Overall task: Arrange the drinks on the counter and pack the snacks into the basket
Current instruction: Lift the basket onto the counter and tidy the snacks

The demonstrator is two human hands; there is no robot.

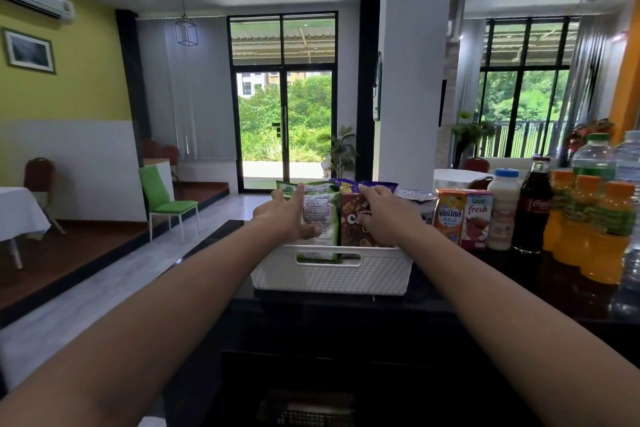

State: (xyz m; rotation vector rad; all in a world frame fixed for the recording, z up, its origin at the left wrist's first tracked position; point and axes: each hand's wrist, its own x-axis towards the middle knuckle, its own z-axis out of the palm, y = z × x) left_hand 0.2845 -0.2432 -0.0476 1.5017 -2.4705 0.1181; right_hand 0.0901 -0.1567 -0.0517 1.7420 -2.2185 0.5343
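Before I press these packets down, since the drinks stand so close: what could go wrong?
1. Your right hand pinches the brown packet, and its forearm passes just in front of the juice cartons; swinging it right might topple them into the cola bottle.
2. The basket sits near the left end of the counter; a hard push from the left hand on the green packet could slide it off.
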